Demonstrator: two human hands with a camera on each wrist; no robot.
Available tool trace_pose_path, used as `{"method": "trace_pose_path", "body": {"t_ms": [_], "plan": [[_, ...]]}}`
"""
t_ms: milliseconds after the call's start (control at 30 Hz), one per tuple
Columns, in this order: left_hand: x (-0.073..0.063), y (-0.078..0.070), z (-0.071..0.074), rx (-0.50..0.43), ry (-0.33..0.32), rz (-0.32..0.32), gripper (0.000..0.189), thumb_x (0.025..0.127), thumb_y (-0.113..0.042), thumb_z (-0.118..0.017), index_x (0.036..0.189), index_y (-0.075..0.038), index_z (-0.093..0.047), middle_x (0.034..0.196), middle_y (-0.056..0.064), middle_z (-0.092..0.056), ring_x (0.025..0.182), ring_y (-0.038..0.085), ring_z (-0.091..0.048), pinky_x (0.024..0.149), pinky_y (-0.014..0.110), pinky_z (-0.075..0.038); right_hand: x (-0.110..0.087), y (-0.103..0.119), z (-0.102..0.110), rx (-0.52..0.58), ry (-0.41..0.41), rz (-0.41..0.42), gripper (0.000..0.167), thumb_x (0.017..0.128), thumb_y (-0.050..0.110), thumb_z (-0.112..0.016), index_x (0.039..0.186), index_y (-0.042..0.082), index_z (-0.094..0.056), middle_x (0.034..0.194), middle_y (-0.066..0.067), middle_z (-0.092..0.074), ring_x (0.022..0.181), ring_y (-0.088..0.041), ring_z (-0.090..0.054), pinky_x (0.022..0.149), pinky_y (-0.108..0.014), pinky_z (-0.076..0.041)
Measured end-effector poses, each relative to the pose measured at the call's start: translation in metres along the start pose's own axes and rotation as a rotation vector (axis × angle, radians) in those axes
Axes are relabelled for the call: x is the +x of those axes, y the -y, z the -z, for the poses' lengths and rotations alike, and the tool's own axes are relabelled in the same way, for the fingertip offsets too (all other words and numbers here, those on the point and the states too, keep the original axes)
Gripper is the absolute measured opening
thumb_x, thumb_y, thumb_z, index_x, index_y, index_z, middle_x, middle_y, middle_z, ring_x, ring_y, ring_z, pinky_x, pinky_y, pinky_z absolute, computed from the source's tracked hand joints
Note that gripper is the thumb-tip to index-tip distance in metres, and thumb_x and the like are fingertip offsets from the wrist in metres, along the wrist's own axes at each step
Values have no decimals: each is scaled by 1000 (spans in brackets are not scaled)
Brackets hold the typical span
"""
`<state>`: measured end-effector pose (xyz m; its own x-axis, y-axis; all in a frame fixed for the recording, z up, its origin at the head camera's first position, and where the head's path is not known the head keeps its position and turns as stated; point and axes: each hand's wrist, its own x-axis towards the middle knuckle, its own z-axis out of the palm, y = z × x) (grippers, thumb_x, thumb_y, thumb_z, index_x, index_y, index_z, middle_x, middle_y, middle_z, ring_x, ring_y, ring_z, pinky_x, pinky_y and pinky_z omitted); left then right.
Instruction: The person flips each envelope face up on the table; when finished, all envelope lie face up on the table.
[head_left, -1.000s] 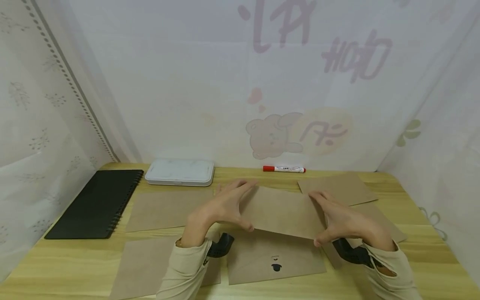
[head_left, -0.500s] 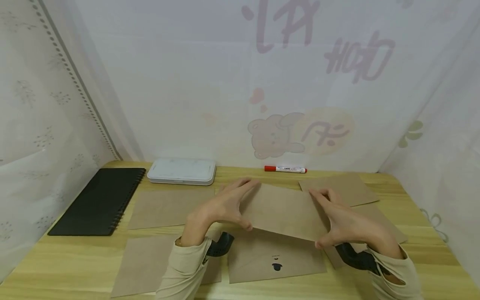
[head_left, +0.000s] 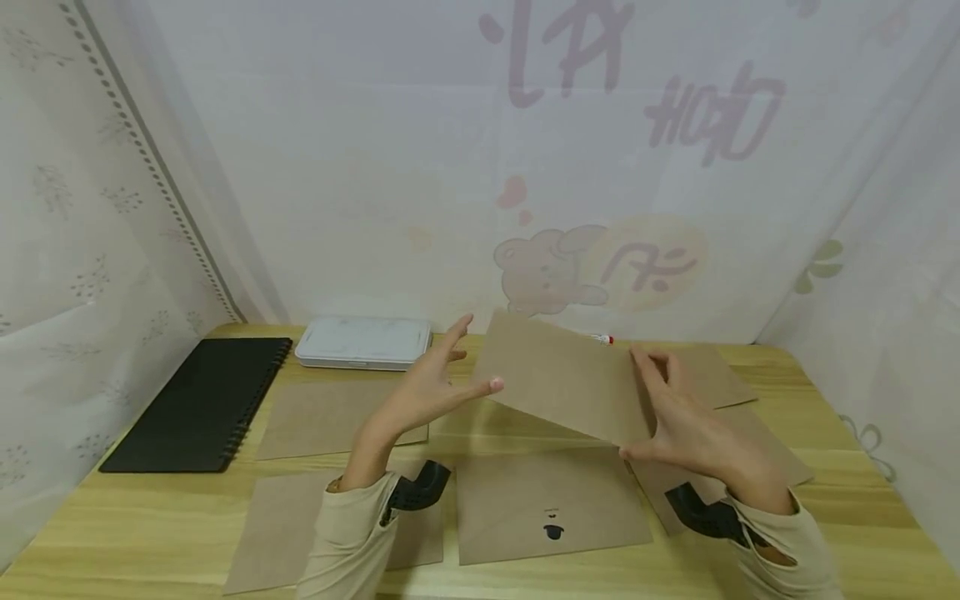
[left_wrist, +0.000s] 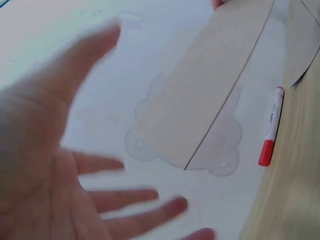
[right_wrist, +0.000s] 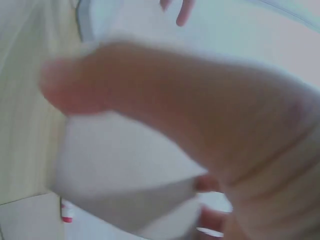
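My right hand pinches a thin, flat brown kraft-paper piece at its right edge, thumb in front and fingers behind. The piece is raised and tilted, its left end higher. My left hand has its fingers spread beside that left end; in the left wrist view the hand is apart from the piece. In the right wrist view the right thumb covers part of the piece. Below, on the table, lies another brown piece with a small black print.
More brown pieces lie at left, front left and back right. A black spiral notebook is at far left, beside a white case. A red-and-white marker lies at the back, mostly hidden in the head view.
Earlier both hands held the brown piece low by its two ends. Now my left hand has let go and moved up and left, and the piece's left end has risen.
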<state>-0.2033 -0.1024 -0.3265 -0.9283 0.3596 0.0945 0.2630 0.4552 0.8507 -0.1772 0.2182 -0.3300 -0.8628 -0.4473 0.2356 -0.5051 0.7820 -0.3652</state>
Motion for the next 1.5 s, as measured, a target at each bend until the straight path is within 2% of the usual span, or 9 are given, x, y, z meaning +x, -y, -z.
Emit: {"method": "trace_pose_path", "body": {"t_ms": [100,267,433,533,667,833,1000,1233,1500], "plan": [[1,6,1,-223,26,101,88,86,-51,-59,150,-24,-5,151,10,-18,130,29,-36,89,51,-44,4,-5,-6,-86,-123,46,122,53,13,-90,144,-7,-12,128,-32,-18,114,-44,-27,82,-55,-39],[9,12,-1,-881,-4,178,80,94,-48,-48,150,-16,-1,150,20,-9,134,38,-24,88,53,-44,11,-13,-14,-240,-333,177,128,42,10,-94,144,-7,-17,126,-33,-22,113,-47,-27,86,-55,-34],[13,10,-11,-1551,35,330,110,83,-58,-56,144,-11,23,147,27,20,135,46,5,104,61,-15,18,-17,-16,-312,-495,329,134,34,8,-95,143,-5,-18,124,-32,-25,114,-48,-28,93,-54,-28],[13,1,-21,-1741,28,443,128,74,-63,-63,137,-13,36,144,26,29,134,45,14,104,62,4,22,-18,-18,-335,-560,397,138,31,8,-95,145,-3,-17,124,-32,-28,115,-48,-27,96,-54,-26],[11,-14,-36,-1816,-99,500,135,68,-66,-67,135,-18,40,145,19,33,134,42,18,102,62,11,24,-15,-23,-361,-604,430,136,32,8,-95,145,-1,-19,123,-31,-30,116,-48,-28,98,-54,-26],[5,-28,-43,-1816,-291,498,131,67,-65,-68,138,-28,35,145,16,34,135,37,20,101,62,13,26,-4,-35,-388,-583,418,122,37,5,-92,141,-7,-28,124,-31,-32,119,-50,-27,98,-56,-27],[8,-29,-42,-1789,-310,543,128,69,-68,-65,143,-19,27,152,18,15,137,33,17,101,57,19,34,7,-48,-404,-569,472,106,45,3,-83,138,-9,-34,123,-30,-36,119,-50,-31,97,-57,-28],[16,-21,-42,-1808,-388,678,132,72,-52,-74,140,-11,32,145,21,31,132,37,26,103,52,18,33,14,-61,-379,-564,529,101,47,-1,-80,137,-9,-36,125,-29,-34,119,-50,-33,99,-51,-31],[13,-21,-45,-1813,-460,658,131,71,-39,-79,142,-10,28,148,18,26,134,33,23,106,47,15,29,16,-65,-356,-537,491,106,46,2,-84,139,-6,-34,128,-28,-34,121,-49,-32,101,-49,-30]]}}
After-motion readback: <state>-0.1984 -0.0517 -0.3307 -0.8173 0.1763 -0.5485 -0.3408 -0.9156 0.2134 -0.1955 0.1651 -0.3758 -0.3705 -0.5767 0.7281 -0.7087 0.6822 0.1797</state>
